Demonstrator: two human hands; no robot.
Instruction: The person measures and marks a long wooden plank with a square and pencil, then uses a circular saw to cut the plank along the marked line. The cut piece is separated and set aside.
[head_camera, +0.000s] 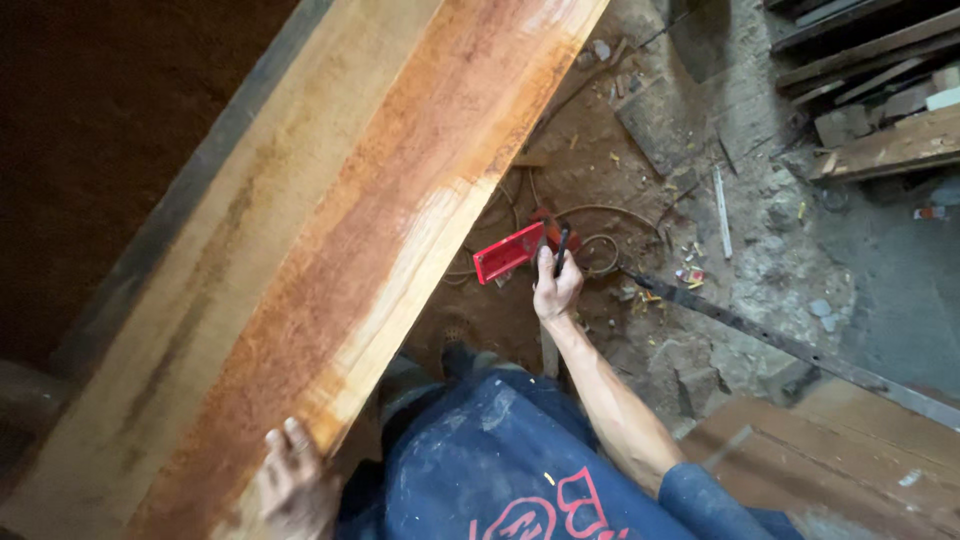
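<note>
Dirt floor below you, strewn with wire loops, a metal strip, wood scraps, rubble.

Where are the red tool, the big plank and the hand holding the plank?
red tool (508, 253), head view, on its flat red body.
plank (330, 230), head view, mid reddish face.
left hand (297, 480), head view, back of hand.

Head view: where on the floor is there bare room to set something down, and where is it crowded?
Barest is the grey floor at right, between the stacked wood scraps and the dark metal strip. Crowded: around the right hand and red tool, with wire loops and debris. The large plank hides the left.
</note>
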